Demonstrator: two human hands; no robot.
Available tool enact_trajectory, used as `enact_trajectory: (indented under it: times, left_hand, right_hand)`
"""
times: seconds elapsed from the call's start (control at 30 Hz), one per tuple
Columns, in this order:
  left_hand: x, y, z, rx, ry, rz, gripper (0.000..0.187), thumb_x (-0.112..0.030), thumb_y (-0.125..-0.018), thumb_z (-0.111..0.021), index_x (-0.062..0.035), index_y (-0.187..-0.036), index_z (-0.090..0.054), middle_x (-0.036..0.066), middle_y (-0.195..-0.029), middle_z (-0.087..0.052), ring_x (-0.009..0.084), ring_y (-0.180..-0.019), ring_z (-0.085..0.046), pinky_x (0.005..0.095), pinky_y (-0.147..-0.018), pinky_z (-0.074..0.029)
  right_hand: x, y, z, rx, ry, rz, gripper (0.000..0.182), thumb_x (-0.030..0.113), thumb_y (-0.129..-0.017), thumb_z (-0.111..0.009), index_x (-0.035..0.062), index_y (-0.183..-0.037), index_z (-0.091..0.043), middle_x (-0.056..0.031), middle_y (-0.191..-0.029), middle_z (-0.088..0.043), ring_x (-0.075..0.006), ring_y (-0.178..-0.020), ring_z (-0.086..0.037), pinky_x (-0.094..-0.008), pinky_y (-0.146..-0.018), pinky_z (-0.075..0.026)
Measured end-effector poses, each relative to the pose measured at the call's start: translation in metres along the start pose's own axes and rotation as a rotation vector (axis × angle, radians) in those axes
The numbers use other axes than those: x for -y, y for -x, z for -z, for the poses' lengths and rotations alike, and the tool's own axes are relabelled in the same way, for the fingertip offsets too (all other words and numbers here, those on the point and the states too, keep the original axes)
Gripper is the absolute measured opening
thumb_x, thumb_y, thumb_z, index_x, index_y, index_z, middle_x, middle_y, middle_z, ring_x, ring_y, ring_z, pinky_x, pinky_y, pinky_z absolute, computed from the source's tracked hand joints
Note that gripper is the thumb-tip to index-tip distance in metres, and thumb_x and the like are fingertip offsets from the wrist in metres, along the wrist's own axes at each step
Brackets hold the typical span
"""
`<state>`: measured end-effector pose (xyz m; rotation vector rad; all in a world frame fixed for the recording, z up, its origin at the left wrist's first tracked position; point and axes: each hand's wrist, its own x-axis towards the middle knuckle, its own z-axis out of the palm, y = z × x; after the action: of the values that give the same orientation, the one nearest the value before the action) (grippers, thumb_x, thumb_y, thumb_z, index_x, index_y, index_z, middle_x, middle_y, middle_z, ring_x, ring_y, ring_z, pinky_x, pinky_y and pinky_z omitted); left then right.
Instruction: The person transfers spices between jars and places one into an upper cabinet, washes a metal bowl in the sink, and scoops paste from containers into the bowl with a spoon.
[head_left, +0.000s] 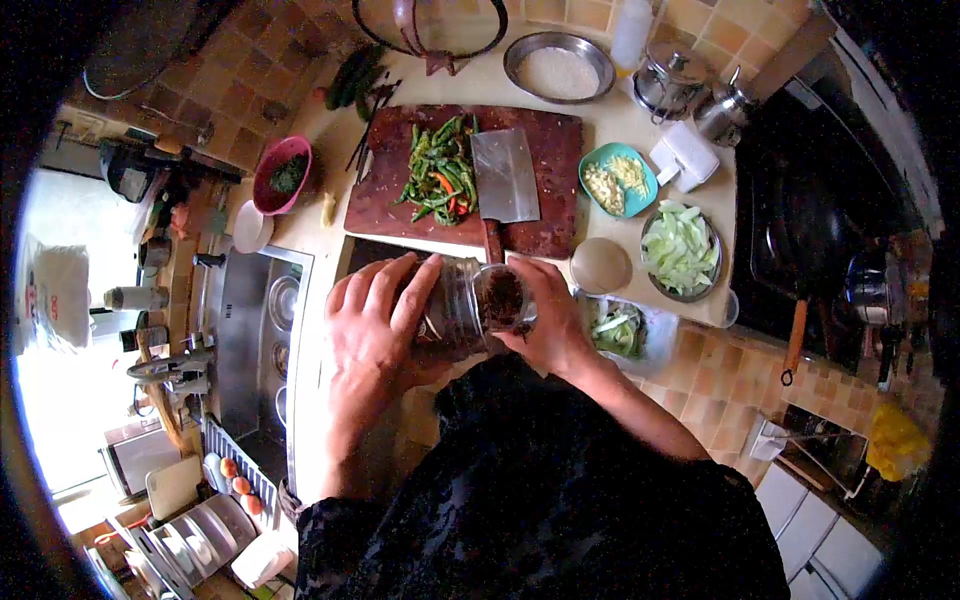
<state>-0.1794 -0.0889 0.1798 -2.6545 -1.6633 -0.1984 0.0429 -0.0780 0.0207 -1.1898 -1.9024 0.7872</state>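
My left hand [375,315] is wrapped round a clear glass jar [452,300], tipped on its side with its mouth towards the right. In my right hand [555,320] is a small clear cup [503,297] holding dark reddish-brown dried bits, too small to name. The cup's rim is up against the jar's mouth. Just beyond my hands lies a dark wooden cutting board [385,205] with chopped green and red peppers [437,170] on it. A cleaver [505,175] rests flat beside the peppers, its handle pointing towards me.
Right of the board stand a turquoise bowl [643,200] of minced garlic, a bowl of sliced pale green vegetable [680,245] and a round lid [600,265]. A metal pan [514,70] is behind. The sink [250,340] is left; a wok [810,235] sits on the stove, right.
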Motion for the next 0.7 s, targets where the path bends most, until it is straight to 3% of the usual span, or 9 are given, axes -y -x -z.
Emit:
enact_trajectory:
  times: [0.2, 0.33, 0.7]
  left_hand:
    - [0.002, -0.002, -0.015, -0.002, -0.034, -0.019, 0.11, -0.032, -0.046, -0.092, -0.0166, -0.144, -0.046, 0.008, -0.132, -0.055, 0.0291, -0.121, -0.054, 0.047, -0.102, -0.043]
    - [-0.005, -0.012, -0.007, 0.076, -0.015, 0.004, 0.108, -0.032, -0.047, -0.091, -0.0169, -0.145, -0.046, 0.008, -0.133, -0.055, 0.0293, -0.122, -0.054, 0.0475, -0.102, -0.042]
    - [-0.007, -0.014, -0.013, 0.062, -0.004, 0.003, 0.102, -0.032, -0.054, -0.089, -0.014, -0.145, -0.046, 0.01, -0.133, -0.055, 0.031, -0.122, -0.054, 0.0473, -0.104, -0.042]
  right_hand:
    - [-0.002, 0.005, 0.002, 0.008, 0.005, -0.059, 0.089, 0.019, -0.066, -0.088, 0.0076, -0.142, -0.044, -0.0193, -0.137, -0.048, -0.0401, -0.129, -0.045, -0.0492, -0.108, -0.039]
    - [-0.009, 0.004, 0.0, -0.006, -0.012, -0.041, 0.089, 0.016, -0.064, -0.088, 0.0078, -0.142, -0.044, -0.0194, -0.137, -0.049, -0.0398, -0.128, -0.046, -0.0484, -0.108, -0.039]
    - [-0.014, 0.006, 0.007, 0.01, 0.001, -0.033, 0.093, 0.015, -0.063, -0.088, 0.0074, -0.143, -0.042, -0.0189, -0.139, -0.047, -0.0393, -0.13, -0.045, -0.0475, -0.11, -0.038]
